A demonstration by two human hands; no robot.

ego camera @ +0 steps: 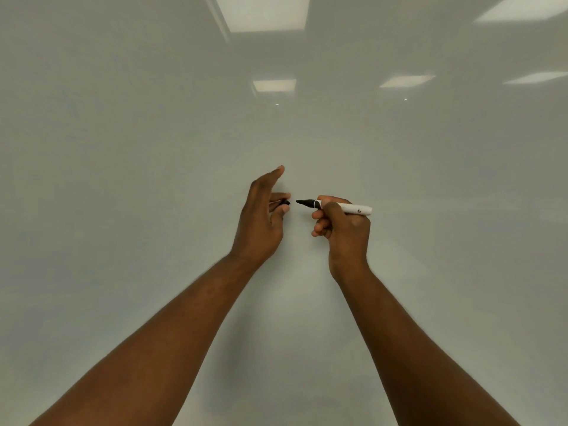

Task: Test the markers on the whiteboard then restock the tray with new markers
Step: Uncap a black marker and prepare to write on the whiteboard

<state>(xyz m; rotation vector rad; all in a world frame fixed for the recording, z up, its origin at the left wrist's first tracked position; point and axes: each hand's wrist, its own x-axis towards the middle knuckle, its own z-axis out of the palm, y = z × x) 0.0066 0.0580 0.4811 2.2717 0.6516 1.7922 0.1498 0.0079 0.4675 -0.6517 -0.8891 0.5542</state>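
Marker (356, 209) clamped in right grip (344, 232), bare tip near cap (285, 203) pinched in left grip (259, 222)

Single head-worn wide-angle view; facing forward, close against the whiteboard (129, 186) across the whole frame

A: Your right hand (341, 224) grips a white marker (353, 208), uncapped, its black tip pointing to nine o'clock.
B: And your left hand (261, 219), at nine o'clock of that tip, pinches the black cap (285, 203), close but apart.
A: Behind them your whiteboard (123, 179) reflects ceiling lights (261, 13) at twelve o'clock.
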